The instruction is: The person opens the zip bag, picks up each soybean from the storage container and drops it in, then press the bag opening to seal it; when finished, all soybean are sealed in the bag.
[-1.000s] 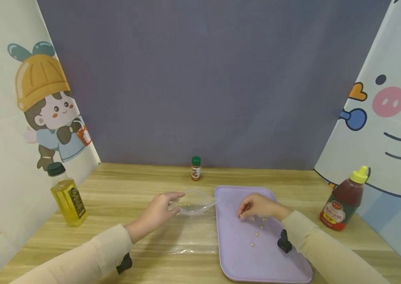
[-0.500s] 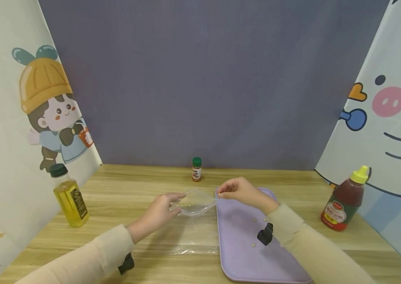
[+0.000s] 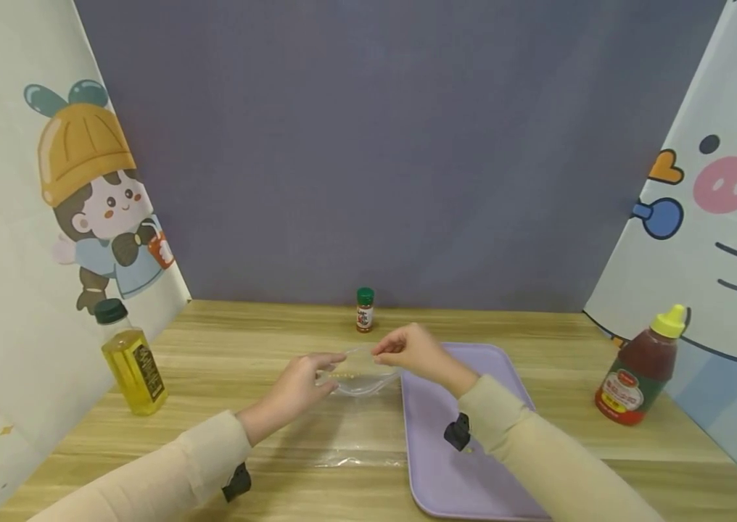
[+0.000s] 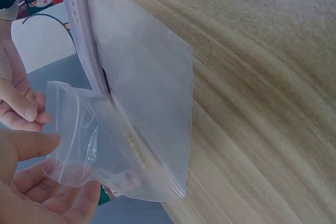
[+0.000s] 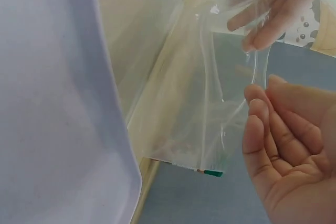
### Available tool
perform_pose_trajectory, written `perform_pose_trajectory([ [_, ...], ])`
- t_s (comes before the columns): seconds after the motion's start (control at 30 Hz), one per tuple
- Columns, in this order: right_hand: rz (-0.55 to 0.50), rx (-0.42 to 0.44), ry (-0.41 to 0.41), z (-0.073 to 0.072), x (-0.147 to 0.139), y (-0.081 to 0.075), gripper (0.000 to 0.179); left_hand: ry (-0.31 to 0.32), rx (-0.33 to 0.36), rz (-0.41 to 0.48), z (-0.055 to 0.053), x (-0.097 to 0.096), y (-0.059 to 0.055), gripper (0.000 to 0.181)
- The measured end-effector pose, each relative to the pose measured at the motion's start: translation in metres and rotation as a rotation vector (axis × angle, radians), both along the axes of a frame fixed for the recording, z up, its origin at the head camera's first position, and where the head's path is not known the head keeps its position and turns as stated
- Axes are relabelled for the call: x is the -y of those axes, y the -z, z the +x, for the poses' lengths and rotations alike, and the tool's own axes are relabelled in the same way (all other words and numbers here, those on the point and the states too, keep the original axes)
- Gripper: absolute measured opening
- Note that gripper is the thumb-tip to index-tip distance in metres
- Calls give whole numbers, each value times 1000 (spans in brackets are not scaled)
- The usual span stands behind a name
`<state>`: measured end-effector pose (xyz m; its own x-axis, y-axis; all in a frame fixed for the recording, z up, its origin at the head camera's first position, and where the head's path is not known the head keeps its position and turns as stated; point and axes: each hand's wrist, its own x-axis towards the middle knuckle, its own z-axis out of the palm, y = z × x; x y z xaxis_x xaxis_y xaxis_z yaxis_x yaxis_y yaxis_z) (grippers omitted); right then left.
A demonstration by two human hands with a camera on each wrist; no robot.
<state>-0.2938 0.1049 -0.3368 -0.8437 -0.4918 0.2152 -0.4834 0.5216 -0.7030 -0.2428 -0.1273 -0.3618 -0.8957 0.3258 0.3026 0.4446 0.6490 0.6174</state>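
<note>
My left hand (image 3: 293, 391) holds the mouth of a clear zip bag (image 4: 100, 129), thumb on one side and fingers on the other, so the mouth gapes. Small pale-yellow beans (image 4: 135, 150) lie in a row inside the bag. At the right side of the mouth is my right hand (image 3: 417, 355), thumb and fingertips drawn together. It pinches what looks like a small yellow bean, hidden by the fingertips. A lilac tray (image 3: 440, 478) lies beneath the right forearm, with a bean (image 3: 468, 449) showing beside the wrist camera.
Flat clear plastic (image 4: 152, 72) lies on the wooden table, left of the tray. A green-capped spice jar (image 3: 365, 310) stands behind the bag. An oil bottle (image 3: 133, 366) stands at the left, a red sauce bottle (image 3: 639, 370) at the right.
My right hand has risen from the beans on the tray and travelled left to the bag's mouth, fingertips still together. The left hand keeps its hold on the bag almost in place.
</note>
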Motion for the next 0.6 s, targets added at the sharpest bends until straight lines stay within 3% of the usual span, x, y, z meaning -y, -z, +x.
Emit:
perform_pose_trajectory([
  [0.23, -53, 23, 69, 0, -20, -5, 14, -11, -4, -4, 1, 0, -2, 46],
  [0.6, -92, 158, 136, -1, -90, -3, 22, -29, 18, -6, 5, 1, -4, 45],
])
